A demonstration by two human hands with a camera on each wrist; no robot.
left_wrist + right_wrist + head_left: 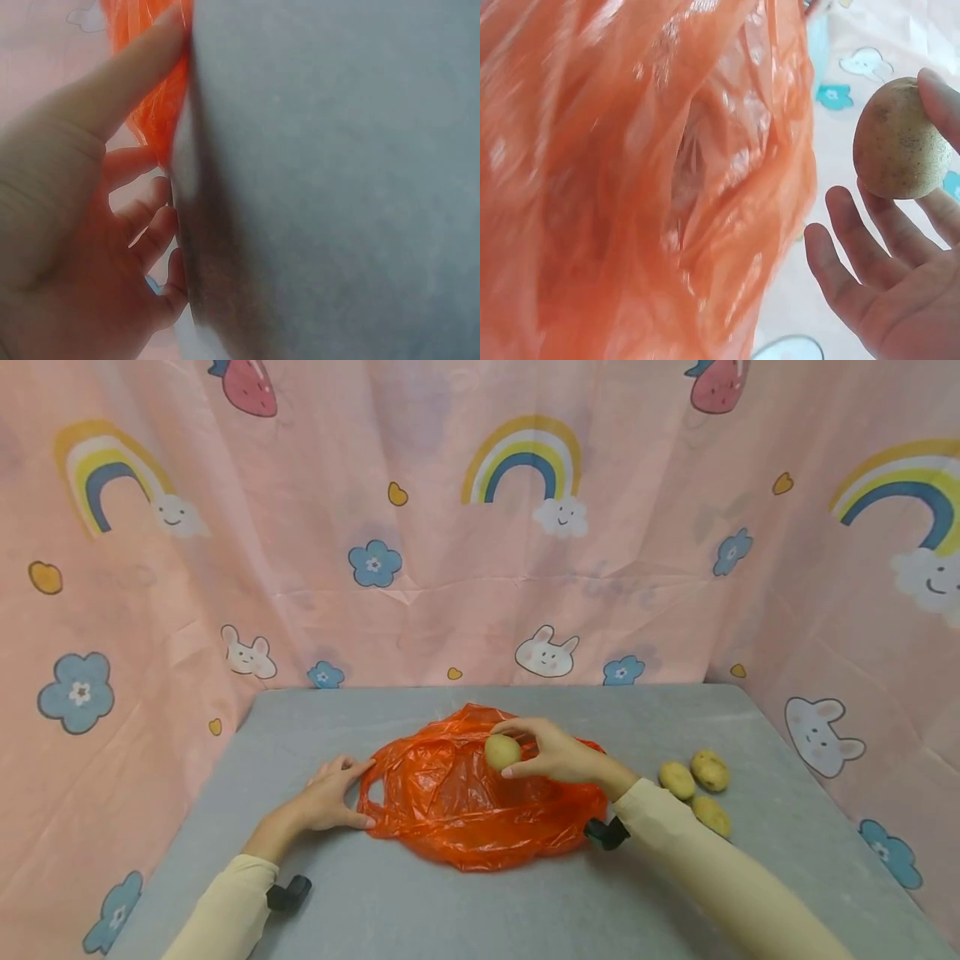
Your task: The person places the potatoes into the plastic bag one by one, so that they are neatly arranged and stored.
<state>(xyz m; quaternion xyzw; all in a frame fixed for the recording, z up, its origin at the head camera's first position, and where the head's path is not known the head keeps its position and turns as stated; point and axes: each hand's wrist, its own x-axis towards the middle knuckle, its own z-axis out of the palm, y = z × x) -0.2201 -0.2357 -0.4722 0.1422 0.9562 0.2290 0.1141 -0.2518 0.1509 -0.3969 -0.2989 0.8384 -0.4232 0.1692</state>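
Note:
An orange plastic bag [480, 843] lies spread out on the grey table, its mouth gaping upward. Over that mouth my right hand [553, 753] pinches a potato [500, 752] between thumb and fingers. In the right wrist view the potato [900, 142] shows whole, brownish yellow, beside the crinkled bag [727, 202]. My left hand [324, 795] rests at the bag's left end with thumb and index finger spread apart, their tips on the plastic either side of a handle loop. The left wrist view shows the thumb [142, 71] laid along the bag's edge [161, 112].
Three more potatoes lie grouped on the right of the table, one nearest the right forearm [677, 780], one behind [709, 771] and one in front [711, 816]. A pink patterned curtain [450, 627] encloses the back and both sides of the table [390, 910].

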